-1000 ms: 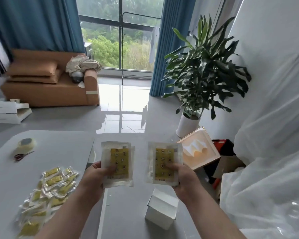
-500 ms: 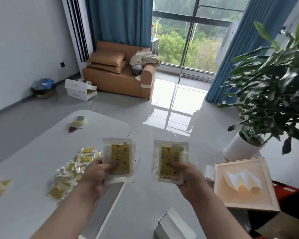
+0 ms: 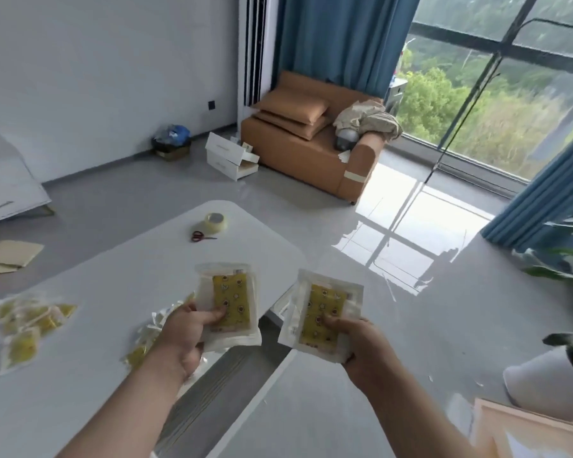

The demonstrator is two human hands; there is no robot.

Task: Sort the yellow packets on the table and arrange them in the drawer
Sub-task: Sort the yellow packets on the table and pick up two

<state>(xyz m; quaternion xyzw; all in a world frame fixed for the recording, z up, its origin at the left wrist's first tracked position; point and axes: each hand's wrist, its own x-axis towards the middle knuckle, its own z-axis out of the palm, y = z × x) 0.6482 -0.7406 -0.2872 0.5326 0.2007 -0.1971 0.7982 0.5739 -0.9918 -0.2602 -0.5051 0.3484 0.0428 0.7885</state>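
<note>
The left packet and the right packet each show a yellow card with dark round spots inside milky clear wrap. The surface is white. On it lie red-handled scissors. Beyond it stand a tan sofa and a blue curtain.

Your bare forearms reach forward side by side, left hand pinching a yellow packet thumb on top, right hand holding a second packet likewise, fingers probably curled behind.

Left packet, right packet (clear sleeves, yellow dotted cards) held upright, apart; loose heap on white table.
</note>
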